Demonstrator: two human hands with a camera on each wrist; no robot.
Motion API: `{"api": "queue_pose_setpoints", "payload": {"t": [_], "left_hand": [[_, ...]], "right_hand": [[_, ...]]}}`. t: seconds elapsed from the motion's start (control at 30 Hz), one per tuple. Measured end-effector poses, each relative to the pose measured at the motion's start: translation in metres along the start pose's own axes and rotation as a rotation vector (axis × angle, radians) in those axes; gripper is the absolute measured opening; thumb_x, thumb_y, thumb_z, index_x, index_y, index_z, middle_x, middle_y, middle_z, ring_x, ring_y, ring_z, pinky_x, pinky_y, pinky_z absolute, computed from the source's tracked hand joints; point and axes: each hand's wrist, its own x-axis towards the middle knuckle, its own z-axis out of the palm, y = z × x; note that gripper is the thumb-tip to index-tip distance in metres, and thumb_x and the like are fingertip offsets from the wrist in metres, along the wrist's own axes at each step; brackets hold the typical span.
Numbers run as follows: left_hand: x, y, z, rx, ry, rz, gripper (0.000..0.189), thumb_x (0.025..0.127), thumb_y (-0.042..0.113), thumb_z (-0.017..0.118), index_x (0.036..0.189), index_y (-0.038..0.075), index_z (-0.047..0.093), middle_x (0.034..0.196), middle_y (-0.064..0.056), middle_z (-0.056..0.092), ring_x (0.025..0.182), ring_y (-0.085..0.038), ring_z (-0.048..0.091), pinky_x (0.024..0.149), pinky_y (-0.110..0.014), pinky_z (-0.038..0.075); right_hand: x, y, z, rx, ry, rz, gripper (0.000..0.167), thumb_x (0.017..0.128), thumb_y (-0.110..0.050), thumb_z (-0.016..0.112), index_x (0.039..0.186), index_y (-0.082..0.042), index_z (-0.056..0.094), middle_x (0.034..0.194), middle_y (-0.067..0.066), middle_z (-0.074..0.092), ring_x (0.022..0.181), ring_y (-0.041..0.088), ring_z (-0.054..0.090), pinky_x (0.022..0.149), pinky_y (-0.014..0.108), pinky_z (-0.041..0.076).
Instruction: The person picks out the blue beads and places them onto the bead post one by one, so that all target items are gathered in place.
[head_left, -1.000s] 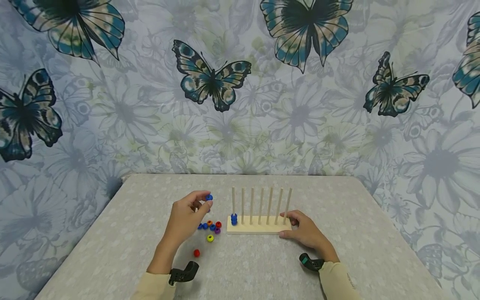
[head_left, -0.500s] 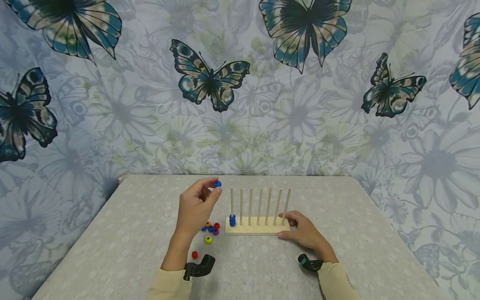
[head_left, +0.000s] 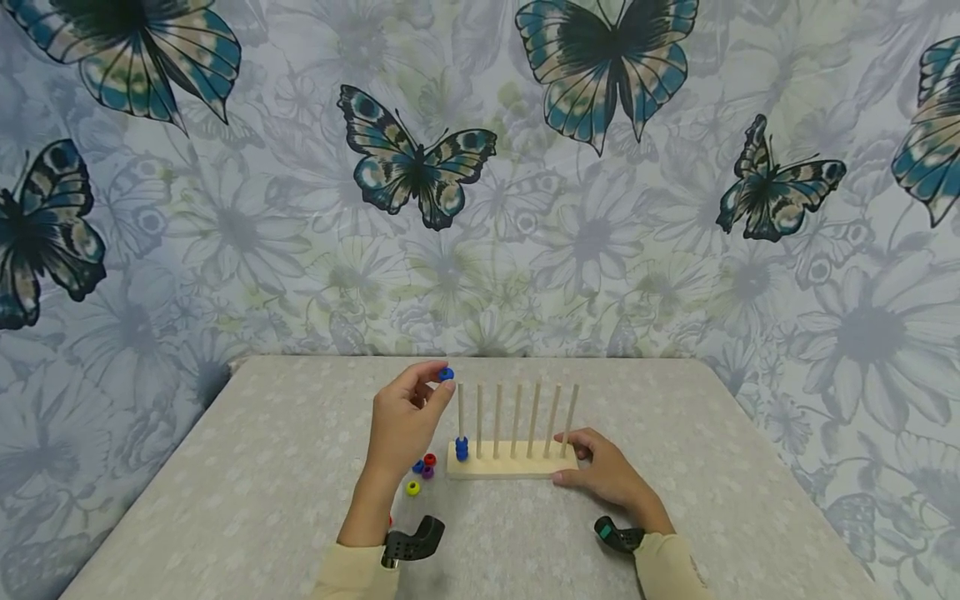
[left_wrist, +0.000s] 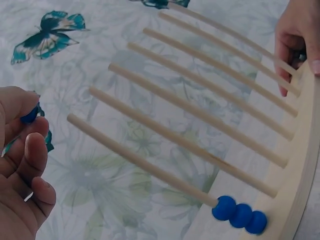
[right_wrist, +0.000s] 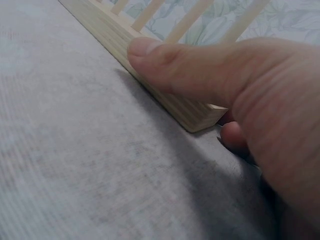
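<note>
My left hand (head_left: 403, 421) pinches a blue bead (head_left: 446, 374) between thumb and fingertips, close to the top of the leftmost peg (head_left: 461, 410). In the left wrist view that held bead (left_wrist: 30, 116) is partly covered by the fingers and stands off to the side of the peg tip. Three blue beads (left_wrist: 240, 215) are stacked at the foot of this peg; the other pegs are bare. The pegs rise from a pale wooden base (head_left: 487, 472). My right hand (head_left: 609, 473) grips the base's right end, its thumb (right_wrist: 170, 62) along the front side.
Loose beads lie left of the base, partly hidden behind the left forearm: a red bead (head_left: 430, 459), a purple bead (head_left: 427, 472), a blue bead and a yellow bead (head_left: 413, 488). A pale patterned cloth (head_left: 742, 500) covers the table. Behind it hangs a butterfly-print backdrop (head_left: 480, 275).
My left hand has carried the blue bead up and to the right, from over the loose beads to beside the leftmost peg's top. The right hand keeps its hold on the base.
</note>
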Motion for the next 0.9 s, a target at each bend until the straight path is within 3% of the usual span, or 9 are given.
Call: {"api": "queue_pose_setpoints", "payload": {"t": [0.17, 0.9], "left_hand": [[0.0, -0.001, 0.004, 0.009, -0.028, -0.003, 0.023, 0.094, 0.034, 0.072, 0.116, 0.029, 0.071, 0.101, 0.014, 0.07, 0.078, -0.011, 0.061, 0.066, -0.025, 0.048], [0.0, -0.002, 0.019, 0.023, 0.02, 0.043, 0.027, 0.092, 0.022, 0.074, 0.118, 0.024, 0.072, 0.103, 0.008, 0.072, 0.071, -0.011, 0.059, 0.064, -0.022, 0.045]], "right_hand": [[-0.001, 0.0, 0.0, -0.002, -0.01, -0.013, 0.063, 0.071, -0.042, 0.09, 0.127, -0.032, 0.064, 0.117, -0.007, 0.062, 0.099, 0.015, 0.051, 0.089, 0.03, 0.042], [0.003, 0.006, 0.0, -0.045, 0.011, -0.039, 0.061, 0.072, -0.041, 0.09, 0.126, -0.031, 0.065, 0.113, -0.007, 0.062, 0.098, 0.014, 0.05, 0.088, 0.03, 0.041]]}}
